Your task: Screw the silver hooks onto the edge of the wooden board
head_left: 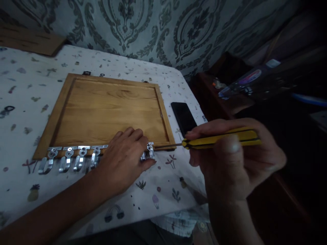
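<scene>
A wooden board (109,110) with a raised frame lies flat on the table. Along its near edge runs a silver metal hook rail (81,151) with several curved hooks. My left hand (124,158) is closed over this rail near its right end, fingers curled onto the board and thumb beside the last hook; it hides part of the rail. In my right hand (230,153) is a screwdriver (212,141) with a yellow and black handle. Its thin shaft points left, and the tip is close to the rail's right end; whether it touches a screw I cannot tell.
The board rests on a white patterned tablecloth (143,204). A black phone (184,117) lies right of the board. Brown cardboard (30,39) sits at the back left. Patterned fabric (143,27) hangs behind the table. A plastic bottle (250,78) is at the right, in shadow.
</scene>
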`<state>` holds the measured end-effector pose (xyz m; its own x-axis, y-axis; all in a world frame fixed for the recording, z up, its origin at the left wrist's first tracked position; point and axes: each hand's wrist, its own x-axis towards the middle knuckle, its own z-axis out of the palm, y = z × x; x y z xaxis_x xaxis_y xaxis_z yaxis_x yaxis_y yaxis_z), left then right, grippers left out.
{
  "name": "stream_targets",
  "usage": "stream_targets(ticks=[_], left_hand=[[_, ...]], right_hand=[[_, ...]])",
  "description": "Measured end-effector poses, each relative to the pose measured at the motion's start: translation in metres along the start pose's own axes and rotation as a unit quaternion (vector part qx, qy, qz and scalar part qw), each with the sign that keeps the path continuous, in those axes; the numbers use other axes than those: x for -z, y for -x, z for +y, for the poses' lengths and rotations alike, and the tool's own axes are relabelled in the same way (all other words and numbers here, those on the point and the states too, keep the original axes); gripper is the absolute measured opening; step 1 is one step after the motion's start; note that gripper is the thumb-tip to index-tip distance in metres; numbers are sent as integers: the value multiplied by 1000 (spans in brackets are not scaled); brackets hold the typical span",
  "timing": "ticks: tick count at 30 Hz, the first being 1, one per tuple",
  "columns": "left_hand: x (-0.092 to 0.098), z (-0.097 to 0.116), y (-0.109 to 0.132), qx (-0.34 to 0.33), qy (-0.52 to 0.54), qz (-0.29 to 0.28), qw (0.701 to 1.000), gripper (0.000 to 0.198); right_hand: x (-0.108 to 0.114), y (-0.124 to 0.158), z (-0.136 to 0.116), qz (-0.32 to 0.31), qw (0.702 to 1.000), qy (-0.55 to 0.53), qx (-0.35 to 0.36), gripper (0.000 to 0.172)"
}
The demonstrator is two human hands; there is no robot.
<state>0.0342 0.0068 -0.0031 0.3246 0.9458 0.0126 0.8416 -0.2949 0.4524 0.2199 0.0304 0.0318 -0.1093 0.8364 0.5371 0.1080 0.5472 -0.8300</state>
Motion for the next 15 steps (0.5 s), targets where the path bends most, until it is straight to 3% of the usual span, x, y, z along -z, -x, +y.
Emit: stream_targets(ticks=[3,8,15], left_hand=[[-1,0,0,-3,3,13,1000,24],[-4,-2,1,-15,0,32,999,24],[-6,-3,3,-24,-3,47,999,25]], right_hand=[[-4,-1,4,20,999,-33,15,12],[-9,0,13,-26,1000,14,4,11],[-11,-1,14,-25,999,21,-2,12]])
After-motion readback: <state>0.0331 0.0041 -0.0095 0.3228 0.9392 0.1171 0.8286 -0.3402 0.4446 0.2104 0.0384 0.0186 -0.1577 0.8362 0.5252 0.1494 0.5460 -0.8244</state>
